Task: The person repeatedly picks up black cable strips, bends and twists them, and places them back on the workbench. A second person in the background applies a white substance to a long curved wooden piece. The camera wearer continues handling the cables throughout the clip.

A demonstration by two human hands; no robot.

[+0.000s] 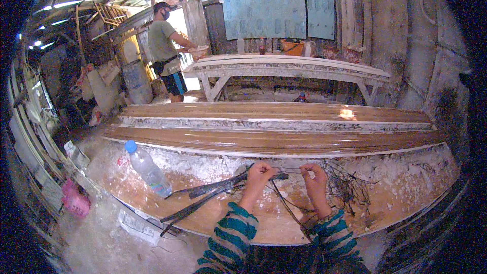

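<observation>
No legible text, label, number or sign; too blurred to read on the pale sheet (139, 227) beside the surface's (416, 187) left front edge.

A single view comes from the left of two fisheye cameras worn side by side on the head. It sits above the near edge of the desk (406, 185), angled down yet facing forward across it. The left hand (259, 174) and right hand (315, 178) are close to the lens, below centre, with striped sleeves (231, 233) rising from the lower edge. Farther off, the wide frame takes in a co-worker (162, 35) and a blue panel (266, 10). Straight edges bow toward its dark, rounded rim.
</observation>
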